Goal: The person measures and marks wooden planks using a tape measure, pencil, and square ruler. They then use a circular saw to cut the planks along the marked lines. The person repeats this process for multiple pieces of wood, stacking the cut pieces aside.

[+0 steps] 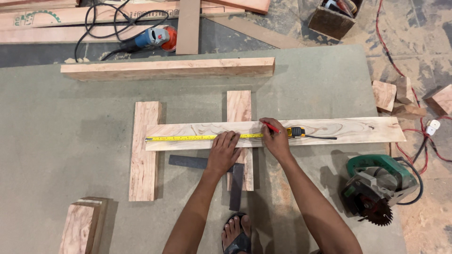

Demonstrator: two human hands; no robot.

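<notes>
Sandalled foot [238, 234] cut off, try square [214, 168] half-hidden under left hand [224, 150]

Both bare forearms extend forward from the lower edge of view, converging slightly. Left hand [224, 149]: palm down, fingers spread and extended, pressed flat. Right hand [277, 138]: just beside the left, knuckles up, fingers curled in a writing pinch, tip directed forward. Wrists straight. One sandalled foot [237, 233] sits between the forearms.

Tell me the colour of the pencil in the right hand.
Red: the pencil held by the right hand shows best in the head view.
</notes>
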